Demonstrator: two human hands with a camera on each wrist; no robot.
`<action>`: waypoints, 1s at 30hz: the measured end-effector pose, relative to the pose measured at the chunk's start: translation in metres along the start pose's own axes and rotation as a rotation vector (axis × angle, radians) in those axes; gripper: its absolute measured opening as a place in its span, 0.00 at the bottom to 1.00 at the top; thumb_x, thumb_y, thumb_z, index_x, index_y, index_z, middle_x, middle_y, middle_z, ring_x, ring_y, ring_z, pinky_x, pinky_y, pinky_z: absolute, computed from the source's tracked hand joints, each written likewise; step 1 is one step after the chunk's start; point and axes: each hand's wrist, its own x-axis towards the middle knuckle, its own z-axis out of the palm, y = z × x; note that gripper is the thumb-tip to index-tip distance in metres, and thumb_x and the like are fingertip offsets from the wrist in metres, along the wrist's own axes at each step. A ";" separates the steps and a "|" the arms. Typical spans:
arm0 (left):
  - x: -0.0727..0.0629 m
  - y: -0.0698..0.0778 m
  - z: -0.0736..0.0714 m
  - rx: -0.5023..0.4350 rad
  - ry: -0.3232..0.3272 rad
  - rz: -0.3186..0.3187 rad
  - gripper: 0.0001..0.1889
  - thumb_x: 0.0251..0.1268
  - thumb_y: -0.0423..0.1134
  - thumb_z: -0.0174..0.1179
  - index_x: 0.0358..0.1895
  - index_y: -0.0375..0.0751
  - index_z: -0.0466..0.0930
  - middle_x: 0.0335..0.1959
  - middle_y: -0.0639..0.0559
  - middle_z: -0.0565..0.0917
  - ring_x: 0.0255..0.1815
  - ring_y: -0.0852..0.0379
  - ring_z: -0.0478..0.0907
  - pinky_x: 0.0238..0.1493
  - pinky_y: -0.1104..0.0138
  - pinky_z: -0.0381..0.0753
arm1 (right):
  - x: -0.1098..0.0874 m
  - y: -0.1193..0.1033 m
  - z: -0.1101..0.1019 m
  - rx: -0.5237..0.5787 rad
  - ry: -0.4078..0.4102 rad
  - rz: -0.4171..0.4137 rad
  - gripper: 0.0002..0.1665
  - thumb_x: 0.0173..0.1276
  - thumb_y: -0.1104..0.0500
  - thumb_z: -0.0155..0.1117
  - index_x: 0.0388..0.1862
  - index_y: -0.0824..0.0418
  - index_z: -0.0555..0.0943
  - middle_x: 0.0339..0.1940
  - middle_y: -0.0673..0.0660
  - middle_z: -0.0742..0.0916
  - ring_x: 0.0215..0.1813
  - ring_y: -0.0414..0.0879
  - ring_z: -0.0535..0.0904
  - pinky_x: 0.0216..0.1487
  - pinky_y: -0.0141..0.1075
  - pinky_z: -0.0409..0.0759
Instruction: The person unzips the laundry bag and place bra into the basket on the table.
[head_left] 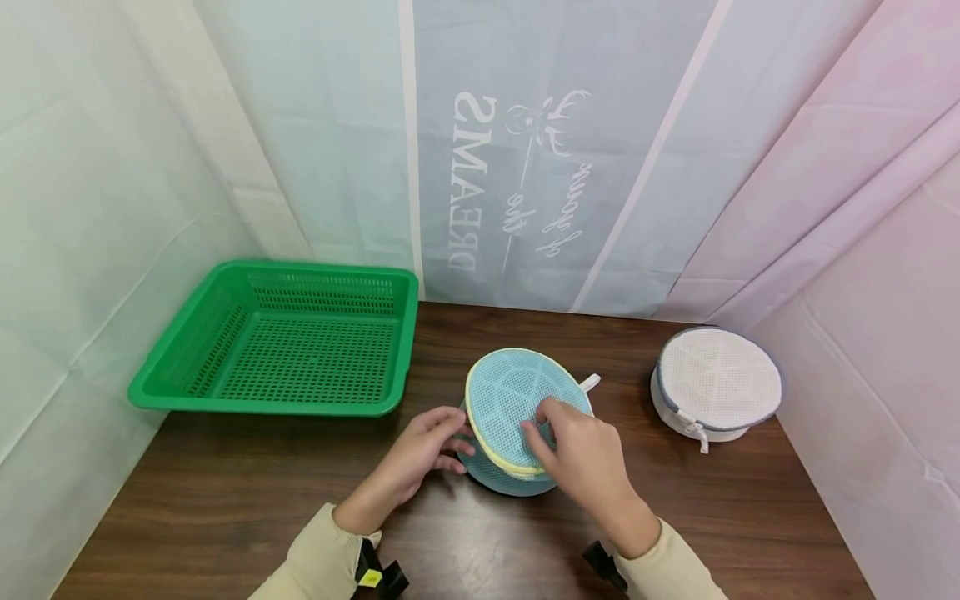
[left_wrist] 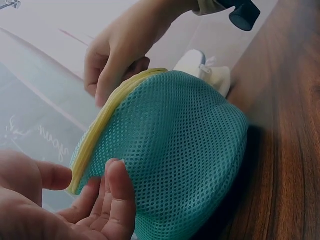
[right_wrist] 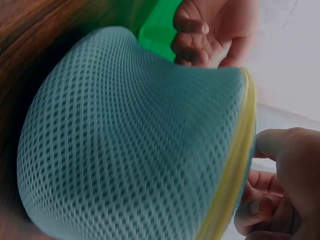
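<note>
A round teal mesh laundry bag (head_left: 517, 404) with a yellow zipper edge stands on the table, its lighter blue top tilted and its soft side sagging inward in the right wrist view. My left hand (head_left: 426, 454) is at the bag's left side, palm facing it and fingers loosely bent; in the left wrist view the fingertips (left_wrist: 120, 175) are close against the mesh. Over the top is my right hand (head_left: 588, 450), thumb and bent index finger apart, with nothing visible between them. A white tab (head_left: 590, 382) sticks out at the bag's far right edge.
At the back left sits a green perforated plastic basket (head_left: 273, 407). A white round mesh bag (head_left: 720, 379) with grey-blue trim and a zipper pull lies on the right side. Behind the wooden table (head_left: 247, 492) hangs a printed curtain (head_left: 330, 125).
</note>
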 end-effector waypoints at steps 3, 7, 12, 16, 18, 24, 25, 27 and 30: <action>0.000 0.001 0.000 0.014 -0.013 0.011 0.19 0.82 0.40 0.50 0.59 0.24 0.73 0.48 0.37 0.81 0.39 0.58 0.82 0.35 0.66 0.85 | 0.001 -0.005 0.004 0.001 -0.035 -0.008 0.16 0.61 0.51 0.77 0.31 0.53 0.76 0.17 0.39 0.68 0.16 0.32 0.57 0.15 0.28 0.55; 0.000 0.000 0.001 0.023 -0.027 0.023 0.19 0.81 0.39 0.51 0.59 0.23 0.74 0.46 0.35 0.81 0.38 0.58 0.82 0.35 0.67 0.84 | 0.002 -0.009 0.007 0.003 -0.068 -0.023 0.16 0.62 0.50 0.77 0.34 0.54 0.77 0.18 0.40 0.70 0.16 0.33 0.58 0.16 0.28 0.57; 0.001 -0.001 0.002 0.031 -0.030 0.032 0.17 0.81 0.37 0.51 0.57 0.22 0.75 0.39 0.42 0.82 0.38 0.58 0.81 0.35 0.69 0.83 | 0.001 -0.012 0.009 -0.007 -0.081 -0.032 0.17 0.62 0.50 0.77 0.35 0.55 0.77 0.21 0.42 0.76 0.16 0.34 0.60 0.16 0.28 0.58; 0.003 -0.002 0.003 0.036 -0.034 0.031 0.16 0.81 0.36 0.51 0.54 0.22 0.76 0.34 0.47 0.81 0.37 0.58 0.80 0.34 0.69 0.83 | 0.000 -0.015 0.009 -0.013 -0.092 -0.038 0.20 0.61 0.47 0.78 0.37 0.55 0.77 0.24 0.45 0.80 0.16 0.35 0.61 0.16 0.28 0.60; 0.003 -0.002 0.004 0.036 -0.035 0.030 0.15 0.81 0.37 0.51 0.51 0.23 0.76 0.33 0.48 0.81 0.36 0.57 0.79 0.33 0.69 0.82 | -0.001 -0.017 0.009 -0.010 -0.101 -0.041 0.22 0.60 0.44 0.78 0.38 0.56 0.77 0.26 0.46 0.81 0.16 0.35 0.62 0.16 0.28 0.61; 0.004 -0.002 0.005 0.041 -0.032 0.026 0.13 0.81 0.38 0.51 0.45 0.28 0.76 0.33 0.48 0.80 0.35 0.57 0.79 0.32 0.69 0.80 | -0.002 -0.020 0.009 -0.036 -0.115 -0.047 0.30 0.54 0.37 0.80 0.39 0.56 0.78 0.29 0.47 0.82 0.15 0.35 0.63 0.17 0.28 0.63; 0.004 -0.002 0.005 0.042 -0.032 0.025 0.13 0.81 0.38 0.51 0.46 0.29 0.76 0.33 0.48 0.80 0.35 0.57 0.79 0.32 0.69 0.80 | -0.003 -0.020 0.009 -0.042 -0.116 -0.048 0.31 0.53 0.37 0.80 0.40 0.56 0.78 0.29 0.47 0.81 0.16 0.36 0.64 0.17 0.28 0.64; 0.005 -0.003 0.004 0.042 -0.034 0.024 0.13 0.81 0.39 0.50 0.47 0.28 0.75 0.34 0.49 0.80 0.35 0.57 0.78 0.32 0.69 0.80 | -0.003 -0.021 0.009 -0.051 -0.122 -0.047 0.32 0.52 0.36 0.80 0.40 0.56 0.78 0.30 0.47 0.80 0.16 0.36 0.64 0.17 0.28 0.64; 0.004 -0.003 0.003 0.041 -0.037 0.026 0.14 0.82 0.40 0.49 0.49 0.28 0.74 0.34 0.49 0.80 0.36 0.57 0.78 0.32 0.69 0.79 | -0.004 -0.021 0.009 -0.060 -0.136 -0.045 0.32 0.51 0.36 0.80 0.41 0.56 0.78 0.31 0.47 0.79 0.16 0.36 0.65 0.17 0.28 0.65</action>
